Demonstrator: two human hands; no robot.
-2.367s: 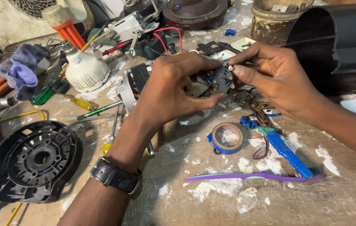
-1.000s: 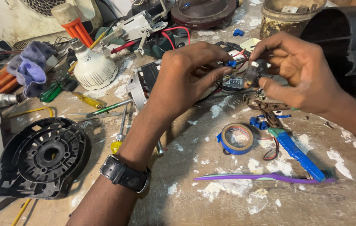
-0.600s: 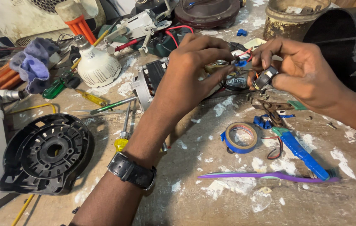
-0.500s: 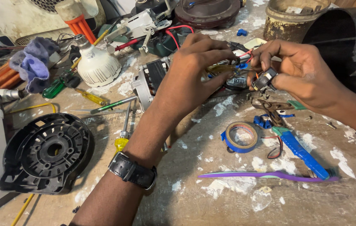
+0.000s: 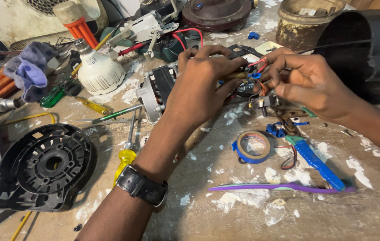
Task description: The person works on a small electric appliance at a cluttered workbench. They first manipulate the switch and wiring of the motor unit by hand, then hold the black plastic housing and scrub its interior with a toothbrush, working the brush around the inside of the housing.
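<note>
My left hand (image 5: 201,82) and my right hand (image 5: 308,80) meet above the bench and both pinch a small dark electrical part (image 5: 249,87) with red, blue and orange wires coming off it. The left fingers grip its left side near a blue connector. The right fingers hold its right side and a small black block hanging below. A black watch sits on my left wrist. Just left of my left hand lies a small motor core (image 5: 156,91) with metal end plates.
A blue tape roll (image 5: 252,146), a blue-handled tool (image 5: 317,163) and a purple strip (image 5: 279,188) lie near the front. A black round fan housing (image 5: 42,167), screwdrivers (image 5: 125,149), a white bulb (image 5: 98,71) and a purple cloth (image 5: 29,73) sit left. A black cylinder (image 5: 366,49) stands right.
Both hands have shifted up and away with the wired part, and the fingers have regripped it. The view has moved slightly, bringing the fan housing closer in.
</note>
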